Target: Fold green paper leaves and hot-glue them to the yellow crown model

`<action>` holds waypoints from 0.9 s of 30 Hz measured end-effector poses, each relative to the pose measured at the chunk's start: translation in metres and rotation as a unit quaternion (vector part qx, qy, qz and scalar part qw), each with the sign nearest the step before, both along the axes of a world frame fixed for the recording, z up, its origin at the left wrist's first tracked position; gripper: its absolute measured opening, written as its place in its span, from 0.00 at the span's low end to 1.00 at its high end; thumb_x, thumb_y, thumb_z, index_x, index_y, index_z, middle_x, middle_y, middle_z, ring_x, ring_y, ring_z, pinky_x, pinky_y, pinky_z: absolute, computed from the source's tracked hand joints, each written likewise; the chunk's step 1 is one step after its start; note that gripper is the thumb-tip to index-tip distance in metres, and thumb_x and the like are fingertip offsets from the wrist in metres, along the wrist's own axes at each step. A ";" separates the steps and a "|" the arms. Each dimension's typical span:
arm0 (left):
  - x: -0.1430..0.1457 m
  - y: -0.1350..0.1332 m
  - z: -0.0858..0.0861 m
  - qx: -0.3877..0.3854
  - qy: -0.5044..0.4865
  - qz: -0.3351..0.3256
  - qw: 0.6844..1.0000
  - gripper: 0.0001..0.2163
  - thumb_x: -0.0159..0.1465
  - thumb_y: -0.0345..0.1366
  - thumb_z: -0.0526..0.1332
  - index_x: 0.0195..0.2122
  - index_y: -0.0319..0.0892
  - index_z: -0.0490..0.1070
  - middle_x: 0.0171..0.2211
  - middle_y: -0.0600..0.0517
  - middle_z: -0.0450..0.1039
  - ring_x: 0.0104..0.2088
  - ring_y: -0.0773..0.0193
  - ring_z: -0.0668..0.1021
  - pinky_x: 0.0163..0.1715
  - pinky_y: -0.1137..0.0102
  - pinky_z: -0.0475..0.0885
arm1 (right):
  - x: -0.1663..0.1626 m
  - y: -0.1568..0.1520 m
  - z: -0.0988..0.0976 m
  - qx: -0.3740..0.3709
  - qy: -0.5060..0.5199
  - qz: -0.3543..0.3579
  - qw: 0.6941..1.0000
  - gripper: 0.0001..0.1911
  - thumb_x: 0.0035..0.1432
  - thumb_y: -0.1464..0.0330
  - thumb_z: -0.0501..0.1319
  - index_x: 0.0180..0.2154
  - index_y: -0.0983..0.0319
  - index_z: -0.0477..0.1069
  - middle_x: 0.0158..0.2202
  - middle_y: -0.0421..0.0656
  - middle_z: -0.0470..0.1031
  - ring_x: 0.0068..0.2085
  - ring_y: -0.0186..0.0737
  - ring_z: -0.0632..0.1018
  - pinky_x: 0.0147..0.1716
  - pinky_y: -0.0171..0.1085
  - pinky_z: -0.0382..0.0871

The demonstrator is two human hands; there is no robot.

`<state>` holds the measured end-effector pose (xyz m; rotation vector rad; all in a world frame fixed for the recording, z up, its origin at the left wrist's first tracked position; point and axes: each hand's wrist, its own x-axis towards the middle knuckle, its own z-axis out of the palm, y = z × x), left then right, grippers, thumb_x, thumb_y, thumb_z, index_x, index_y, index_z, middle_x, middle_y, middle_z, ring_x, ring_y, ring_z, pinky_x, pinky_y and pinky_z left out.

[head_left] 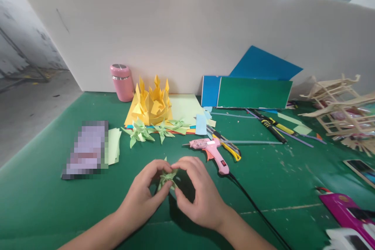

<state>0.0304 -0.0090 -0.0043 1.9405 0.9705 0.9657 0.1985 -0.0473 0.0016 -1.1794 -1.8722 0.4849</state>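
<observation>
Between my two hands is a light green folded paper flower (167,179), held just above the green table. My left hand (146,189) pinches its left side with thumb and fingertips. From the other side my right hand (199,193) grips its edge, thumb below and fingers above. Three similar green paper flowers (140,132) lie a little farther back, beside a yellow folded-paper crown-like piece (154,103). A pink hot glue gun (211,150) rests right of my hands, nozzle pointing left, its black cable running toward the front.
Left stand a pink flask (122,82) and a blurred-out flat item (86,150) over green paper sheets (114,146). Yellow-handled cutters (231,150), pliers (272,127) and paper strips lie right. Blue and green boards (254,91) lean at the back; a wooden stick model (340,105) stands far right.
</observation>
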 end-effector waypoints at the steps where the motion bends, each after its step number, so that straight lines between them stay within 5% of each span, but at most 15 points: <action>1: 0.001 0.000 0.001 -0.005 0.000 0.007 1.000 0.06 0.58 0.29 0.57 0.34 0.44 0.69 0.34 0.50 0.74 0.37 0.61 0.77 0.34 0.71 0.74 | -0.001 0.000 0.000 0.002 -0.002 -0.005 1.000 0.19 0.48 0.75 0.55 0.45 0.60 0.64 0.42 0.47 0.70 0.45 0.45 0.71 0.45 0.45 0.67; 27: 0.003 0.000 0.002 0.027 0.017 0.006 0.999 0.06 0.59 0.28 0.56 0.33 0.45 0.70 0.33 0.50 0.74 0.37 0.62 0.77 0.34 0.71 0.73 | -0.010 0.003 -0.005 0.026 0.009 -0.083 0.996 0.05 0.53 0.75 0.58 0.31 0.60 0.69 0.32 0.42 0.72 0.36 0.41 0.72 0.35 0.40 0.67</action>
